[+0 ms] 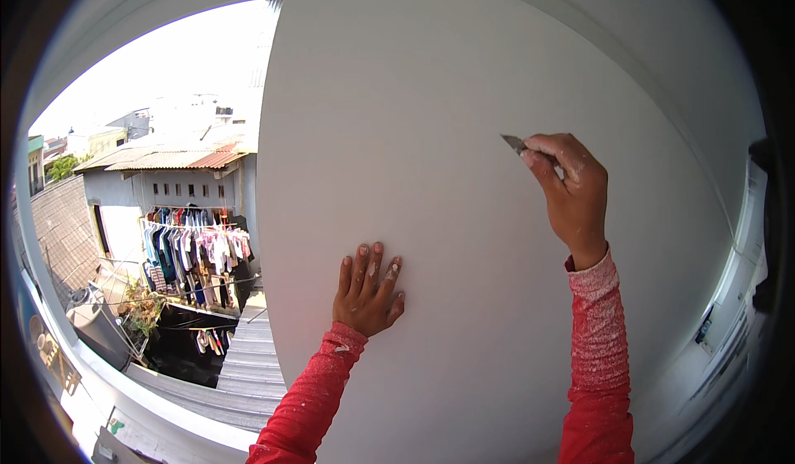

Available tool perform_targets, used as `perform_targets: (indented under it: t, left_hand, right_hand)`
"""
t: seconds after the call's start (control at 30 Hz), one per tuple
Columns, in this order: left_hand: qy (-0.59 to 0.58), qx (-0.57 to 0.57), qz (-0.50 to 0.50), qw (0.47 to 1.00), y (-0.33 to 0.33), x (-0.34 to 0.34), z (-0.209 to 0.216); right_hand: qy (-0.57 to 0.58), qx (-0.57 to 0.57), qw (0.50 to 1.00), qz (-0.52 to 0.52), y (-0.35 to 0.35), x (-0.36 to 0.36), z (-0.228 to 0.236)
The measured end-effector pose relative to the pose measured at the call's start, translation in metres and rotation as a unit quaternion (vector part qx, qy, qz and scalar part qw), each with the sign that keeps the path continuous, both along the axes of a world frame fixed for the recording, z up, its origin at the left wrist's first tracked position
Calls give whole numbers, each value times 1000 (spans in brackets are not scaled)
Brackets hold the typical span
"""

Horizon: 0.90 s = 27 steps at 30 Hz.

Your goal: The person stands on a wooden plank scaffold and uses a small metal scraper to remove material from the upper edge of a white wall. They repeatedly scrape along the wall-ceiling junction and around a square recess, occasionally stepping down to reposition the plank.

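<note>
A smooth, pale grey wall [431, 75] fills the middle of the view. My left hand [366, 292] rests on it, fingers spread and white specks on them. Farther right and higher, my right hand [573, 182] is closed around a small pointed metal blade [513, 143], whose tip points up and left, close to the wall. The fingers hide the blade's rear part, so I cannot tell its full shape or whether the tip touches. Both red sleeves are dusted with white, most thickly at the right cuff.
Left of the wall is an opening with a white sill [170, 418]. Beyond it are a corrugated metal roof [248, 373], hanging clothes [195, 249], a house and a tiled roof [54, 232]. A rounded grey tank [98, 331] stands outside at lower left.
</note>
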<state>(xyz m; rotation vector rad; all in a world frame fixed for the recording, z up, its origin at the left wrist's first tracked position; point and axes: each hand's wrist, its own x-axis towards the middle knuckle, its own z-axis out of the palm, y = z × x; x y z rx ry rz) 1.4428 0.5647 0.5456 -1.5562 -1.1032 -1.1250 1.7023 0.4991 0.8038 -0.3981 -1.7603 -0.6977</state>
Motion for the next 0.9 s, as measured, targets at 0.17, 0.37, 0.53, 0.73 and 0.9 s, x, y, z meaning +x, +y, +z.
perform_targets:
  t: [0.17,0.37,0.53,0.73,0.9]
  left_hand:
    - [5,-14,8,1000,0,0,0]
    - [8,-13,8,1000,-1,1,0]
    - [5,-12,11,1000,-1,0,-1]
    - [12,3,2,1000,1,-1,-3]
    - [17,13,5,1000,1,-1,-3]
  right_hand:
    - [131,188,959,-166,49,-5,174]
    - [201,149,942,-223,86,57,235]
    - [174,161,955,-177,97,30,244]
    - [87,211,966,-124,95,-36,255]
    - [158,231,949,-147,95,-66,255]
